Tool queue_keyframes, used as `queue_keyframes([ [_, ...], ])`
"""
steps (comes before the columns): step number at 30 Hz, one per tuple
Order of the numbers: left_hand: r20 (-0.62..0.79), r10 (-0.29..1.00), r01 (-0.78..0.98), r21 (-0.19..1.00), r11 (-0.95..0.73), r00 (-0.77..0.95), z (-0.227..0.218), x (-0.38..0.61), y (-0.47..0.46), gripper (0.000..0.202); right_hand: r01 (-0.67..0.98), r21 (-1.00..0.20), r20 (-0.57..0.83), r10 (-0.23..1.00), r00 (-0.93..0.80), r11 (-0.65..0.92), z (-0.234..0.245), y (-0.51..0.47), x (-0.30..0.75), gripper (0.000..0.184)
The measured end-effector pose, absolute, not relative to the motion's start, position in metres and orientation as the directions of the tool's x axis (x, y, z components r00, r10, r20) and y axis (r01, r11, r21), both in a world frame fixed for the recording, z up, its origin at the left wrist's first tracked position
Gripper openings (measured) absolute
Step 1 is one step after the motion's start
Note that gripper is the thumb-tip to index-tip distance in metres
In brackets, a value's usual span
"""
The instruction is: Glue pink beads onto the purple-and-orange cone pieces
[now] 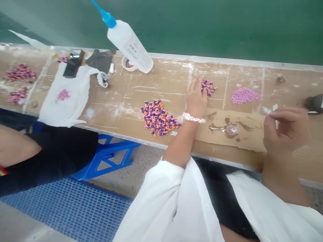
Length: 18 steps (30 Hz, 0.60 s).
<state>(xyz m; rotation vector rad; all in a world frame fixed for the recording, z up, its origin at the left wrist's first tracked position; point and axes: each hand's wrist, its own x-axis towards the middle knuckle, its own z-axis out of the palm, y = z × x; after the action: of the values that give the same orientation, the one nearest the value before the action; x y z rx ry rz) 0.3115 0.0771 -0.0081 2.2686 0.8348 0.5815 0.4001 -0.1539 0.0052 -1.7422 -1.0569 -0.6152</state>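
My left hand, with a pink scrunchie at its wrist, lies with fingers stretched out at the edge of a small heap of purple, pink and orange pieces. Off to the right, my right hand is raised with thumb and forefinger pinched together; what they hold, if anything, is too small and blurred to name. Between my hands, a clear spoon-shaped thing sits on a stained cardboard strip. Behind it lies a pile of tiny pink beads.
A larger heap of similar pieces lies left of my wrist. Farther back are a white bottle with a blue nozzle and a tape roll. A phone rests on a white bag. Someone's leg is at left.
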Motion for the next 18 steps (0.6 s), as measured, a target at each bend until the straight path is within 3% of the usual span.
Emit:
queue_keyframes([
  [5, -0.049, 0.683, 0.636, 0.419, -0.648, 0.729, 0.039, 0.281, 0.07, 0.029, 0.896, -0.406, 0.81, 0.383, 0.444, -0.179, -0.002, -0.153, 0.409, 0.018],
  [10, -0.312, 0.715, 0.777, 0.163, -0.608, 0.625, 0.054, 0.224, 0.092, 0.026, 0.905, -0.372, 0.826, 0.37, 0.425, -0.209, -0.003, -0.156, 0.408, 0.012],
  [18, -0.377, 0.763, 0.84, 0.087, -0.535, 0.525, 0.022, 0.184, 0.105, 0.031, 0.902, -0.362, 0.817, 0.385, 0.429, -0.236, 0.005, -0.155, 0.402, 0.013],
])
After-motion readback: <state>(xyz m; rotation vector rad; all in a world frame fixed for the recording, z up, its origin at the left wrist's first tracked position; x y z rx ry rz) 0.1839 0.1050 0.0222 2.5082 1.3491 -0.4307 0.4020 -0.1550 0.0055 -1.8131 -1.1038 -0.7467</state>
